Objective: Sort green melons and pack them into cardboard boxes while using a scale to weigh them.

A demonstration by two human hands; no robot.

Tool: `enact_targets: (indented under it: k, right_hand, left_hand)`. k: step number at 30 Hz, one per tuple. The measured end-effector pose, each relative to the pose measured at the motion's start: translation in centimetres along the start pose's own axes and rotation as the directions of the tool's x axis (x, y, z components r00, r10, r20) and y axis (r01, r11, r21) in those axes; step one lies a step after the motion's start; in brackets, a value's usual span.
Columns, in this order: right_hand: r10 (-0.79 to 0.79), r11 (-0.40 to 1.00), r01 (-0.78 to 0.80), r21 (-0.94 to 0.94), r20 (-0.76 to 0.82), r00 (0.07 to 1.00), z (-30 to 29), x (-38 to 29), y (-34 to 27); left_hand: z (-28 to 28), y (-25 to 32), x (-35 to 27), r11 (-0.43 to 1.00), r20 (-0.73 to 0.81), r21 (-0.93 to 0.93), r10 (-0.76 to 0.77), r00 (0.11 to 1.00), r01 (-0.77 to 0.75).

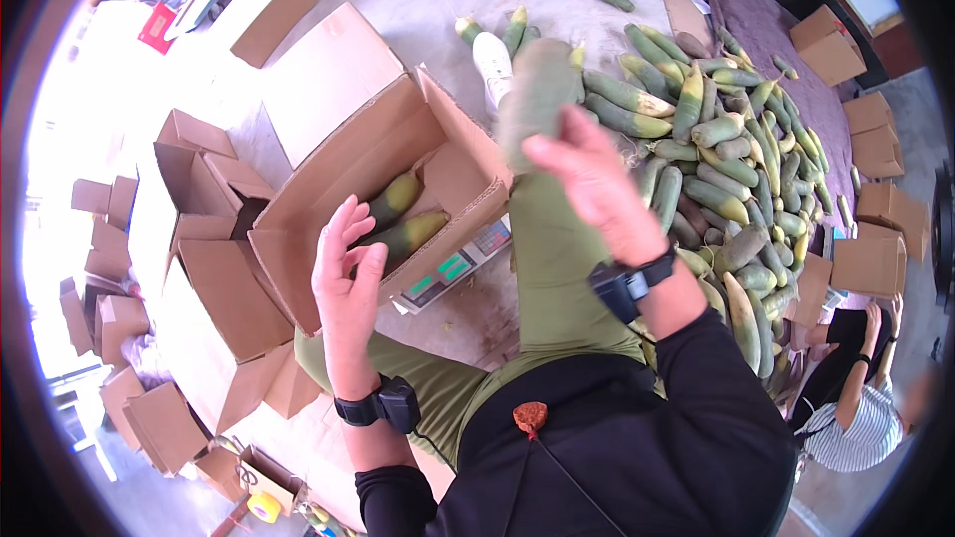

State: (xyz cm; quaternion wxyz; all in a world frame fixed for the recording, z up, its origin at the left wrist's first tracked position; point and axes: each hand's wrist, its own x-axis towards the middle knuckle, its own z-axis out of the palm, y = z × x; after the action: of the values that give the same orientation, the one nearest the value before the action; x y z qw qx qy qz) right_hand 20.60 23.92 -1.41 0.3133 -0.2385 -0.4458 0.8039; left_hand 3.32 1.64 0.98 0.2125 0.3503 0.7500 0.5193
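My right hand [586, 175] grips a large green radish [537, 101], blurred by motion, in the air just beyond the right wall of an open cardboard box [328, 164]. Over the near left part of that box hovers my left hand [345, 276], empty, fingers apart and slightly curled. Inside lie two green radishes [420, 233] with yellowish ends, partly hidden by my left hand. The box rests on a digital scale [451, 268] whose display is lit. To my right spreads a big heap of green radishes [716, 171].
Open cardboard boxes [216, 298] stand at my left, with more boxes [869, 261] at the far right. Several loose radishes lie on the floor ahead. Another person [850, 418] sits at the right edge. Yellow tape [263, 507] lies at lower left.
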Motion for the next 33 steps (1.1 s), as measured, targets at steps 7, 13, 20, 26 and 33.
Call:
enact_targets:
  k: [7, 13, 20, 26, 33]
  right_hand:
    - [0.225, 0.965, -0.158, -0.21, 0.349, 0.91, 9.6, -2.7, 5.8]
    - [-0.047, 0.923, 0.186, -0.337, 0.379, 0.924, 4.6, -2.8, 3.0]
    - [-0.181, 0.74, -0.058, -0.671, -0.281, 0.943, -11.3, -1.7, 4.6]
    - [-0.001, 0.263, -0.521, -0.812, -0.54, 0.842, -26.8, -8.7, 14.5]
    - [0.151, -0.071, -0.675, -0.735, -0.677, 0.721, -28.9, -12.6, 21.2]
  left_hand:
    - [1.4, 1.9, 0.2, 0.998, -0.023, -0.005, 0.059, 0.998, -0.059]
    - [-1.8, -0.2, 0.2, 0.953, 0.061, -0.144, -0.26, 0.964, 0.267]
    - [-0.3, -2.1, 3.3, 0.937, 0.264, 0.13, -0.347, 0.9, 0.323]
    - [1.3, -4.2, 4.3, 0.908, 0.456, 0.244, -0.418, 0.785, 0.342]
    - [0.2, -4.8, 3.0, 0.933, 0.276, 0.282, -0.302, 0.912, 0.224]
